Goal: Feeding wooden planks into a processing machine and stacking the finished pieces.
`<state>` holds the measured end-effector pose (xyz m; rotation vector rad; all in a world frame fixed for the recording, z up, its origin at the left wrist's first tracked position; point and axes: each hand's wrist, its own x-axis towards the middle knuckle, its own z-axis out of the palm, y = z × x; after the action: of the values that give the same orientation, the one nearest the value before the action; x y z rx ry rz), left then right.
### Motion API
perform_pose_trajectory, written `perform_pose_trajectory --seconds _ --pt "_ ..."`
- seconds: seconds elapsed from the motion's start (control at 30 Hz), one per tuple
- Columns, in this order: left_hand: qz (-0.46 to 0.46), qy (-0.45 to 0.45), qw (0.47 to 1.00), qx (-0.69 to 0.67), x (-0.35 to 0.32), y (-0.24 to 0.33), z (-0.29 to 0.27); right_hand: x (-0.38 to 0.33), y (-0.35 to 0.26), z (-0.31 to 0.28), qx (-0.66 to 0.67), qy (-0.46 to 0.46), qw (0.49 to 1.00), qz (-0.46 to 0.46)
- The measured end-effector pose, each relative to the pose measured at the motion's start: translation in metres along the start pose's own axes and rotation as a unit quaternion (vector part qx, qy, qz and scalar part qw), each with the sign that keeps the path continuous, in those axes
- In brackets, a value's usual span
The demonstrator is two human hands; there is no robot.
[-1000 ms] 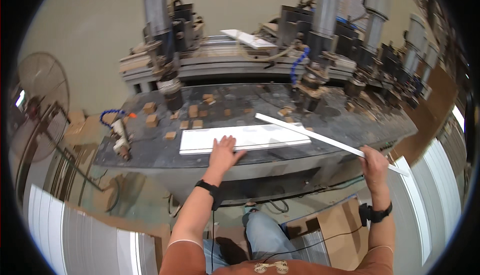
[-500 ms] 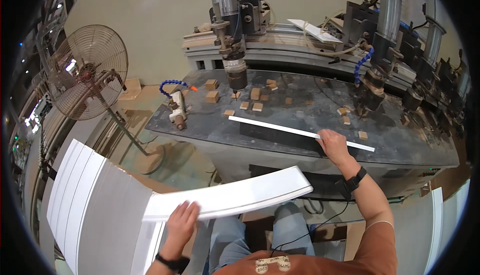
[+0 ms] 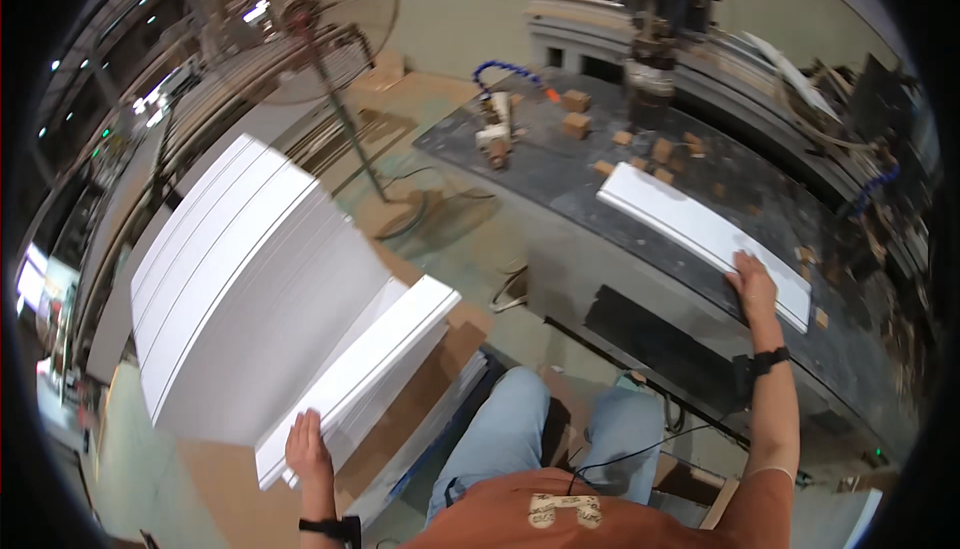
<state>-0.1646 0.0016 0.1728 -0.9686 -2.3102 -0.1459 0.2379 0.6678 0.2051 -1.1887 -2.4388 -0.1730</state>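
My left hand [image 3: 310,447] grips the near end of a long white panel [image 3: 370,369] with a grooved edge, fingers over its top and thumb hidden. That panel lies along the side of a stack of similar white panels [image 3: 225,259] at the left. On the dark machine table at the right, a second white panel [image 3: 690,221] lies flat or nearly so. My right hand [image 3: 755,287] holds its near long edge towards the right end, fingertips on the upper face.
A drill-like machine head [image 3: 650,84] stands over the dark table [image 3: 560,164]. Small wooden blocks [image 3: 576,125], a blue hose [image 3: 500,67] and a clamp-like fitting [image 3: 495,134] sit on it. A standing fan [image 3: 320,19] is behind the stack. Brown board [image 3: 405,414] lies beneath the left panel.
My view has turned left. The left panel has swung from across my lap to beside the stack. The right panel has tipped from on edge to lying with its white face up.
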Motion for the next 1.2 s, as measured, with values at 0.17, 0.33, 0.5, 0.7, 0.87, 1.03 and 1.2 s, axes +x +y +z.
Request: perform_pose_trajectory --seconds 0.17,0.33,0.5,0.7,0.87,1.03,1.2 --pt "-0.029 -0.018 0.999 0.038 -0.014 -0.007 0.022 0.004 -0.012 -0.005 0.008 -0.002 1.000 0.010" --pt "-0.064 -0.114 0.989 0.063 -0.044 -0.010 0.041 0.010 -0.022 -0.015 0.030 -0.032 0.998 0.035" --pt "-0.056 -0.257 0.963 0.057 -0.034 -0.009 0.030 0.005 -0.021 -0.022 0.029 -0.046 0.997 0.061" --pt "-0.120 -0.262 0.957 0.033 -0.031 -0.040 0.038 0.006 -0.031 -0.017 0.036 -0.051 0.996 0.062" --pt "-0.126 -0.206 0.969 -0.056 0.007 -0.019 0.055 -0.003 0.014 0.000 0.021 0.002 1.000 0.011" --pt "0.055 -0.091 0.977 -0.183 0.124 0.100 0.062 0.027 -0.034 0.009 -0.014 -0.034 0.999 -0.021" --pt "0.304 -0.030 0.853 -0.423 0.246 0.321 0.042 0.013 -0.023 -0.005 -0.052 0.015 0.997 0.051"
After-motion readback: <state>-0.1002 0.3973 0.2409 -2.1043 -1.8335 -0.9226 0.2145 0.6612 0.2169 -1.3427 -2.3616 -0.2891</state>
